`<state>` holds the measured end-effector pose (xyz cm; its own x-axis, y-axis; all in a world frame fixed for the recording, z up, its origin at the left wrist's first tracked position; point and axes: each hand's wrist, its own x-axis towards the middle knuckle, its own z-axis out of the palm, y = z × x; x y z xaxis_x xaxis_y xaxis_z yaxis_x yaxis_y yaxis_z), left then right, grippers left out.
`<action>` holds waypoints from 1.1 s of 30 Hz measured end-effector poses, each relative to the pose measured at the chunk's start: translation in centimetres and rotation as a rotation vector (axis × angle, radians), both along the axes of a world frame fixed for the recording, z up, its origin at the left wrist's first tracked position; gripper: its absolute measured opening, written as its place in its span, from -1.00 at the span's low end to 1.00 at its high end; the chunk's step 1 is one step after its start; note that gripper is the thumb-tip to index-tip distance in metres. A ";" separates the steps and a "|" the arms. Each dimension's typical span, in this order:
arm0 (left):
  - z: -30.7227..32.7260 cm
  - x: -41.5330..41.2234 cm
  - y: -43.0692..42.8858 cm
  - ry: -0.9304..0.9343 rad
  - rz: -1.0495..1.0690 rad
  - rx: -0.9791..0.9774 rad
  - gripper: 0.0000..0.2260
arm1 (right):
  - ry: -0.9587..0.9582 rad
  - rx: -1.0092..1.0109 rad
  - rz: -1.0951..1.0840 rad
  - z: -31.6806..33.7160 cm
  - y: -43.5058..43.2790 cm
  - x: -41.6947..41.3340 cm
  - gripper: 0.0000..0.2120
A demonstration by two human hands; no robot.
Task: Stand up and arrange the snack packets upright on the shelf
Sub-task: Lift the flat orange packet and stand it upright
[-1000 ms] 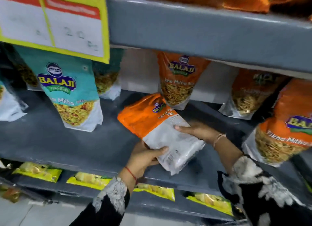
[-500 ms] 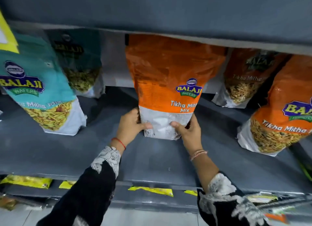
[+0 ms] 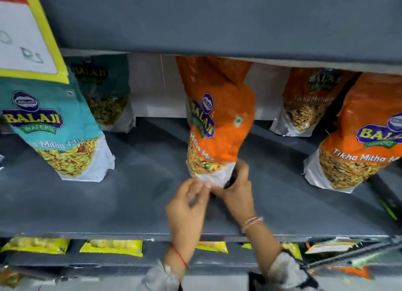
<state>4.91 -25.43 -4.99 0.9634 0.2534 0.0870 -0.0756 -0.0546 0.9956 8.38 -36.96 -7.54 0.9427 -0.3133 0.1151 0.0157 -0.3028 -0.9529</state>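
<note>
An orange Balaji snack packet (image 3: 219,121) stands upright in the middle of the grey shelf (image 3: 134,195), its front turned partly to the left. My right hand (image 3: 238,192) grips its white bottom edge from the right. My left hand (image 3: 187,205) pinches the same bottom edge from the left, blurred by motion. A teal packet (image 3: 56,125) stands at the left with another teal packet (image 3: 106,92) behind it. Two more orange packets stand to the right, one orange packet (image 3: 361,142) in front and one orange packet (image 3: 304,103) further back.
The grey shelf above (image 3: 217,20) overhangs the packet tops. A yellow-bordered price card (image 3: 26,33) hangs at the upper left. Yellow packets (image 3: 111,247) lie flat on the lower shelf.
The orange packet went from lying in both hands to standing on the shelf, then twisted so its front faces left. Both hands slid down to its bottom edge.
</note>
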 end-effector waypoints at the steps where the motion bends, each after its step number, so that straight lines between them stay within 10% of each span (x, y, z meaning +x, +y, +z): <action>1: -0.5 1.8 1.3 0.026 -0.002 -0.014 -0.72 | 0.037 0.027 0.105 0.3 -1.6 0.6 -0.42; 5: -2.4 9.4 5.0 0.133 -0.362 0.237 -0.13 | 0.189 -0.136 0.266 1.1 -6.0 4.2 -0.41; 33: -4.5 0.7 7.3 0.139 -0.560 0.508 -0.37 | 0.242 -0.335 0.155 0.1 -2.6 -7.8 -0.39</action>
<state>5.60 -18.13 -9.53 0.9469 -0.3140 -0.0693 -0.1024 -0.4988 0.8606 0.54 -39.54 -7.40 0.9879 -0.1488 -0.0437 -0.1262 -0.6074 -0.7843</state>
